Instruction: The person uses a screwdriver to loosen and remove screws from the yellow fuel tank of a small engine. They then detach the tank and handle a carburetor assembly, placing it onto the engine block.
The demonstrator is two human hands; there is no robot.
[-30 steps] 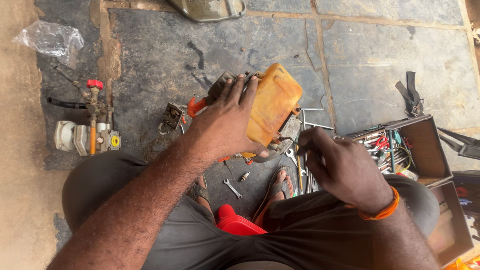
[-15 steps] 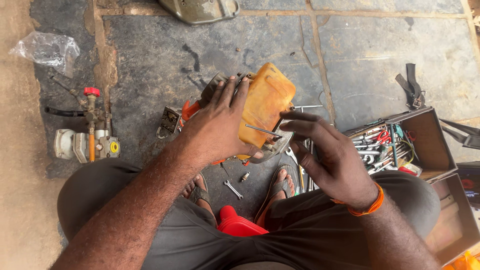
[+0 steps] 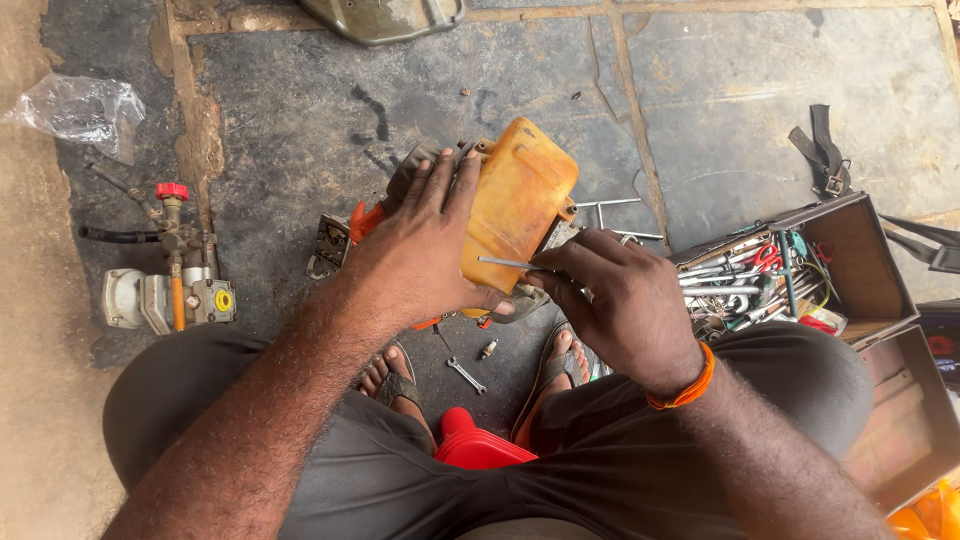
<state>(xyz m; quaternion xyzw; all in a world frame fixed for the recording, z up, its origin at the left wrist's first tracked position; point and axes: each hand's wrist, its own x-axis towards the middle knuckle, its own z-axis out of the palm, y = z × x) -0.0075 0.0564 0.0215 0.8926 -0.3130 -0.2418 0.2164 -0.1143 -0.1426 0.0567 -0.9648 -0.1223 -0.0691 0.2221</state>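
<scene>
A small engine with a yellow-orange plastic tank (image 3: 520,200) sits on the stone floor between my feet. My left hand (image 3: 425,250) lies flat over it, fingers spread across the tank's left side and the dark housing. My right hand (image 3: 610,300) pinches a thin metal rod-like tool (image 3: 505,263), its tip pointing left at the lower edge of the tank beside my left thumb. An orange band circles my right wrist.
An open toolbox (image 3: 850,260) full of wrenches and pliers stands at right. A pump part with a red valve (image 3: 170,270) lies at left, a clear plastic bag (image 3: 80,110) beyond it. A small wrench (image 3: 467,375), a red container (image 3: 480,445), black straps (image 3: 830,160).
My right hand has moved left from near the toolbox to the tank, now holding the thin tool against its lower edge. My left hand stays on the engine.
</scene>
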